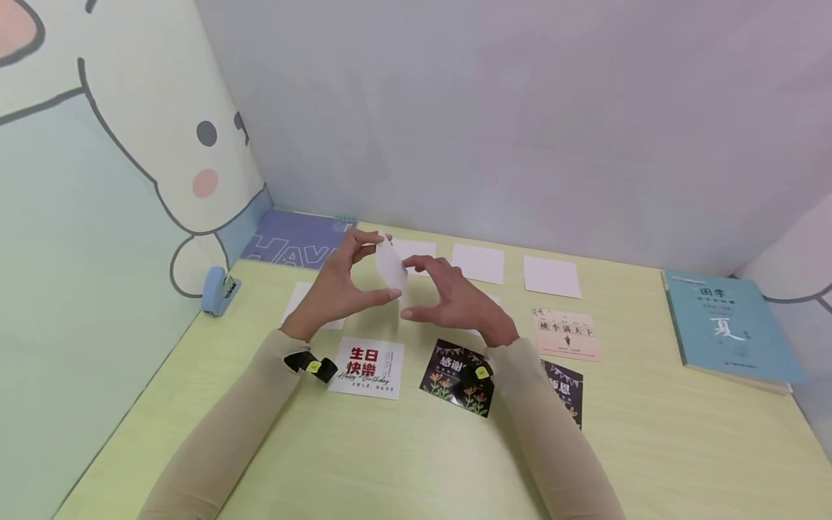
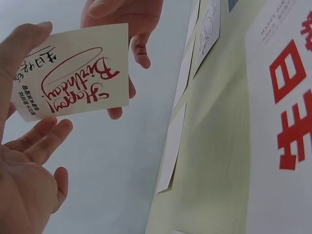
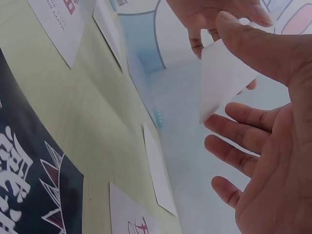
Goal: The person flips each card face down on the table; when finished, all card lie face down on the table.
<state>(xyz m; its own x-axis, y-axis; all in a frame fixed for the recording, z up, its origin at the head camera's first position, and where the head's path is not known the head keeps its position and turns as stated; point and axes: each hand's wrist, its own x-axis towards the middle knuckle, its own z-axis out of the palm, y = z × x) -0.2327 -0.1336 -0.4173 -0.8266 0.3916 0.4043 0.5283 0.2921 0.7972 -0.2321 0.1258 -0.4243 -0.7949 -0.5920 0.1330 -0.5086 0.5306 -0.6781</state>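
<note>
A white greeting card [image 1: 390, 269] is held up off the table between both hands. Its face reads "Happy Birthday!" in red script, with black characters, in the left wrist view [image 2: 80, 73]; the right wrist view shows the blank back. The left hand [image 1: 338, 283] grips one end by its edges, thumb on one side and fingers on the other. At the other end, the right hand [image 1: 455, 292] has its thumb and index finger about the card's edges, the remaining fingers spread loosely. Nearest below lie a red-lettered birthday card [image 1: 367, 367] and a black flowered card [image 1: 458, 377].
Several white cards, such as one at the back [image 1: 552, 276], lie around the hands. A pink card [image 1: 567, 334] and a second black card [image 1: 564, 386] are at the right. A blue book [image 1: 731, 325], purple notebook [image 1: 292, 235] and blue hole punch [image 1: 219, 291] lie farther out.
</note>
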